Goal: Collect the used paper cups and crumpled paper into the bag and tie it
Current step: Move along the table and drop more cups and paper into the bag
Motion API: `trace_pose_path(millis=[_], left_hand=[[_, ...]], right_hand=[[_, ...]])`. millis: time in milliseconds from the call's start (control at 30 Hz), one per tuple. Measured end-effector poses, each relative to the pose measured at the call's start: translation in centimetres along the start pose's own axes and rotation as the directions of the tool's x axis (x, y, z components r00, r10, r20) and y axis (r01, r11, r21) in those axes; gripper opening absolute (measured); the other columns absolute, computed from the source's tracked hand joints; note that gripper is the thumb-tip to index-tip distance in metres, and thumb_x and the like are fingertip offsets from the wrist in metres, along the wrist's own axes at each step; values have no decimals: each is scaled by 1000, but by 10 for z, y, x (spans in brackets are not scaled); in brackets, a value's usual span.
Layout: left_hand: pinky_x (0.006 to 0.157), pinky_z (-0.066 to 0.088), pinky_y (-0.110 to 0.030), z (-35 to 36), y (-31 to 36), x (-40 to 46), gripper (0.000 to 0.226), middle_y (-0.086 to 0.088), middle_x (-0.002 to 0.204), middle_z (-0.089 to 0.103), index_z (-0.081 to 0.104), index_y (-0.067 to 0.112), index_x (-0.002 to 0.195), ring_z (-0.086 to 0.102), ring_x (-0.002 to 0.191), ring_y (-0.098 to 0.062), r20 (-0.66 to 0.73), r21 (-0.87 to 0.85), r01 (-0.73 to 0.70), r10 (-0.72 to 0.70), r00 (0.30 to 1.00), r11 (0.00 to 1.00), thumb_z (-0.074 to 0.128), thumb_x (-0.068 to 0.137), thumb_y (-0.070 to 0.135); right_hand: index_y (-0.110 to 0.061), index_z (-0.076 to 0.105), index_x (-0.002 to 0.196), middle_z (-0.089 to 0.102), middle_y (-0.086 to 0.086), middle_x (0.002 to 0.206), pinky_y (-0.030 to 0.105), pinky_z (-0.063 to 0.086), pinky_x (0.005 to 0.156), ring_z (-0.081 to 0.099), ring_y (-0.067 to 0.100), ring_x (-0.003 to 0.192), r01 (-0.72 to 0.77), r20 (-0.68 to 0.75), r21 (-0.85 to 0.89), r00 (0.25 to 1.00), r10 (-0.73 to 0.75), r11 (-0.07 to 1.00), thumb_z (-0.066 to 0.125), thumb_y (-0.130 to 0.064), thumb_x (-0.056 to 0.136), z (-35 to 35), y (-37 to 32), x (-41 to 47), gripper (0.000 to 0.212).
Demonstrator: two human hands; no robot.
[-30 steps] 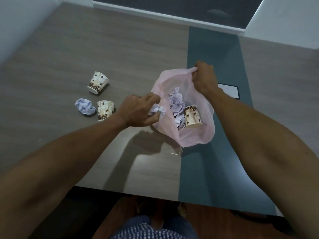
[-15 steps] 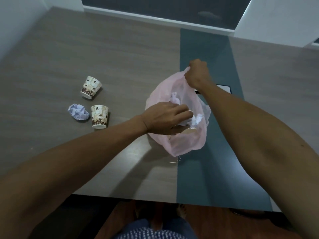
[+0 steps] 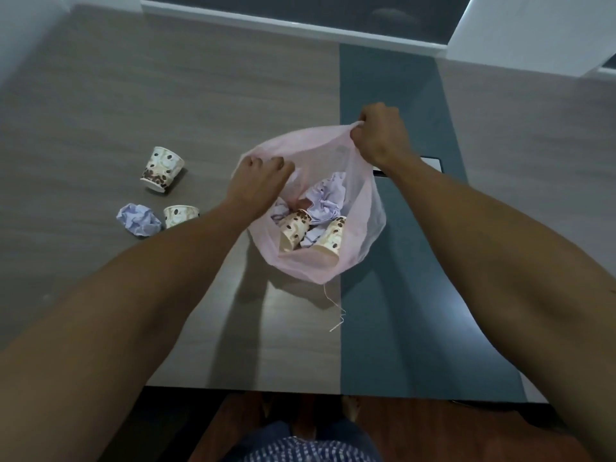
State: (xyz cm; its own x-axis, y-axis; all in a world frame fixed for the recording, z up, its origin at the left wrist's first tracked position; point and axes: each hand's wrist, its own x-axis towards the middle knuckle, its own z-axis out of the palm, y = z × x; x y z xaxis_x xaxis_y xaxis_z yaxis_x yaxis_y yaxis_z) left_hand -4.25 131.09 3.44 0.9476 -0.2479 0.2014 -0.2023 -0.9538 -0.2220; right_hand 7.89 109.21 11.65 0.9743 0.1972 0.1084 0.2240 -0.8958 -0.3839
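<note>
Hands first: your right hand (image 3: 380,135), just right of the frame's center and toward the top, has its fingers curled tight on the far rim of the pink bag (image 3: 363,255), bunching the thin plastic in a fist. Your left hand (image 3: 258,181), left of center, pinches the near-left rim of the same bag with curled fingers, so the mouth is stretched wide between your two hands.

Inside the bag, at the center of the frame, you can see two paper cups (image 3: 295,228) lying tilted on their sides with coffee-bean print, and crumpled paper (image 3: 328,198) packed above and between them. The bag's bottom rests on the table (image 3: 100,95), right where the wood-grain surface meets a teal strip (image 3: 393,311). A loose thread (image 3: 336,315) trails from the bag toward the lower part of the frame.

On the left side of the frame, three things lie on the table outside the bag: one paper cup on its side (image 3: 162,169), a second cup (image 3: 179,215) partly hidden by your left forearm, and a crumpled paper ball (image 3: 138,219) just beside that second cup. A dark flat device (image 3: 432,164) shows behind your right wrist.
</note>
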Motion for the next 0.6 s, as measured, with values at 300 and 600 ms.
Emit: trace_pose_path(millis=[300,600], left_hand=[[106,38,-57,25,-22,-31,32,-17,148,52,58,12,122,61,116,-40,39,-92,-29,33,999,995,62,94,25],[82,47,-49,25,-63,-124,55,-22,136,44,46,9,132,58,108,-46,340,-262,690,-604,720,675,62,86,33]], right_hand=[[-13,70,95,70,12,99,37,55,75,66,33,89,16,55,116,998,-22,993,62,-31,80,13,-21,-11,25],[0,65,71,61,14,67,30,33,55,52,25,59,185,77,180,976,-202,966,59,-39,97,42,-56,-15,48]])
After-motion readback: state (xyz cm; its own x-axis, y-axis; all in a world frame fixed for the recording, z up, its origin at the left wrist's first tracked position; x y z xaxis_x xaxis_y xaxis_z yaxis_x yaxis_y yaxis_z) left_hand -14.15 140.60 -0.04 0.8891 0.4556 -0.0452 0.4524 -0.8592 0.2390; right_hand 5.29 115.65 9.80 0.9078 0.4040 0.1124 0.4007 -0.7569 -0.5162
